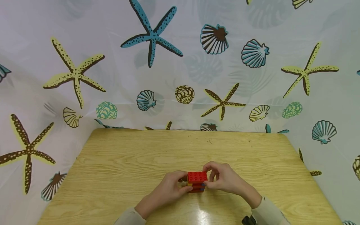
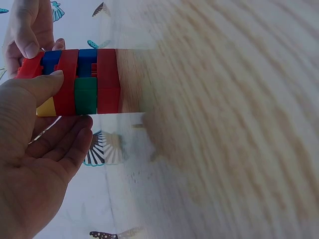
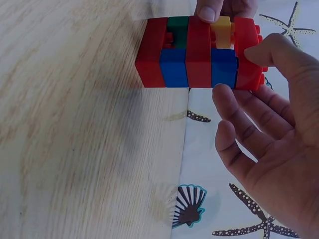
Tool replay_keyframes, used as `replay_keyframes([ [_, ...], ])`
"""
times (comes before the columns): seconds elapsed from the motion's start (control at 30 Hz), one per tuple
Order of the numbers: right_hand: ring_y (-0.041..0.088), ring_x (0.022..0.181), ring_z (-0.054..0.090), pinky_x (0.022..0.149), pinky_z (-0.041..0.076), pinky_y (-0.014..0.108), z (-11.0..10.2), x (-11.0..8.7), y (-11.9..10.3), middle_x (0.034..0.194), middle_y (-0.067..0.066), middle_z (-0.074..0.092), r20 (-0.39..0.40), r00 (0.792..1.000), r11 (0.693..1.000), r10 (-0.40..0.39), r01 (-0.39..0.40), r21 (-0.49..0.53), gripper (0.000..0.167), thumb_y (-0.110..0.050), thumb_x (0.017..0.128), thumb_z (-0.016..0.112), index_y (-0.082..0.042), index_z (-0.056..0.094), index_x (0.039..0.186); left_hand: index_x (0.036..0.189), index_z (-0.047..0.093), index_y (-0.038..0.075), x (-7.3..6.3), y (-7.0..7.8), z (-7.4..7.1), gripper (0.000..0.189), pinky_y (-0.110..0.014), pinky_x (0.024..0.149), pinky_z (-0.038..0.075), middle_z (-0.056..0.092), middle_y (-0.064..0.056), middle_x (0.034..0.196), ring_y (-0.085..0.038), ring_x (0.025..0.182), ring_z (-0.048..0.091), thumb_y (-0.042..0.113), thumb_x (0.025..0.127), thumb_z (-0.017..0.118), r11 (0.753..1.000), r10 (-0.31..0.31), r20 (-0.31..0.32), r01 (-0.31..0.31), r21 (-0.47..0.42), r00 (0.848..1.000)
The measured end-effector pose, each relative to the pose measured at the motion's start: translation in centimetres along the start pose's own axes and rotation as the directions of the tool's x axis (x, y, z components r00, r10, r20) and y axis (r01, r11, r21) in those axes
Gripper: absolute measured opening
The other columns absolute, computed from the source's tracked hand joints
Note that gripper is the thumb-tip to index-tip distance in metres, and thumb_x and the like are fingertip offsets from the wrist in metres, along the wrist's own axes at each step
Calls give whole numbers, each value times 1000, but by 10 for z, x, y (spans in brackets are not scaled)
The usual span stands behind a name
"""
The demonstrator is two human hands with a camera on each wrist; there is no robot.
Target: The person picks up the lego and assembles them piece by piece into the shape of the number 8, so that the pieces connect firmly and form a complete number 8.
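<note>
A stack of toy building bricks stands upright on the wooden table between both hands. Its red top brick (image 1: 197, 177) shows its studs and sits slightly askew over a blue brick (image 3: 223, 67) and a yellow brick (image 3: 222, 33). Below come a red middle brick (image 3: 198, 59), then green (image 2: 85, 94) and blue side by side, and a red base brick (image 2: 108, 79). My left hand (image 1: 172, 187) grips the stack from the left, thumb on the middle red brick. From the right, my right hand (image 1: 224, 178) pinches the red top brick, thumb on its near side.
The wood-grain table (image 1: 135, 150) spreads out around the stack. A white curtain (image 1: 118, 75) printed with starfish and shells hangs behind it and down both sides. A small black object (image 1: 249, 220) shows by the right sleeve.
</note>
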State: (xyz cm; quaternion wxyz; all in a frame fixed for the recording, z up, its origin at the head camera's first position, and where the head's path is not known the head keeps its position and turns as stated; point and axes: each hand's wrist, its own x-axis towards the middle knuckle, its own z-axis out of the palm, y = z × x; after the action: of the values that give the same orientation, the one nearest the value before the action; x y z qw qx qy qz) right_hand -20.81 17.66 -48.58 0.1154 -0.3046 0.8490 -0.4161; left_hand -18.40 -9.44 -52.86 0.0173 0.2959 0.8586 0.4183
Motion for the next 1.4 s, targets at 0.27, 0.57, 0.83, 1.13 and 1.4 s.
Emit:
replay_keyframes([
  [0.27,10,73,68,59,47,23,1,1,1,92,3,73,-1,1000,1000,14,-14,-6,28,-19,93,78,-17,67,119,119,73,12,-1,-1,1,26,-39,85,60,76,1,110,-22,97,71,23,96,80,1000,6,-12,-6,-8,1000],
  [0.57,6,72,66,59,48,23,2,1,2,99,5,73,-11,1000,1000,8,-8,0,28,-17,93,78,-17,67,119,126,71,13,1,1,0,35,-40,88,60,76,1,113,-20,100,72,21,94,82,1000,8,-27,-8,-6,1000],
  [0.83,6,72,67,59,49,23,2,1,2,101,4,73,-12,1000,1000,5,-5,-5,29,-17,93,78,-17,67,119,129,72,14,4,6,-2,37,-41,90,61,77,-1,120,-15,102,71,37,100,74,998,14,-73,-18,-57,997],
  [1.13,8,72,67,58,49,24,3,0,3,101,5,74,-17,1000,1000,-5,4,-8,29,-18,93,78,-17,67,120,125,74,13,4,5,-1,31,-40,89,61,78,0,114,-15,101,72,35,104,69,998,39,-108,-45,-48,993],
  [1.4,10,72,68,58,49,23,3,0,3,100,3,74,-18,1000,1000,-16,16,-19,29,-18,93,78,-16,67,120,122,76,13,5,4,-2,29,-36,88,62,79,-2,115,-16,100,73,34,103,70,997,33,-106,-40,-65,994],
])
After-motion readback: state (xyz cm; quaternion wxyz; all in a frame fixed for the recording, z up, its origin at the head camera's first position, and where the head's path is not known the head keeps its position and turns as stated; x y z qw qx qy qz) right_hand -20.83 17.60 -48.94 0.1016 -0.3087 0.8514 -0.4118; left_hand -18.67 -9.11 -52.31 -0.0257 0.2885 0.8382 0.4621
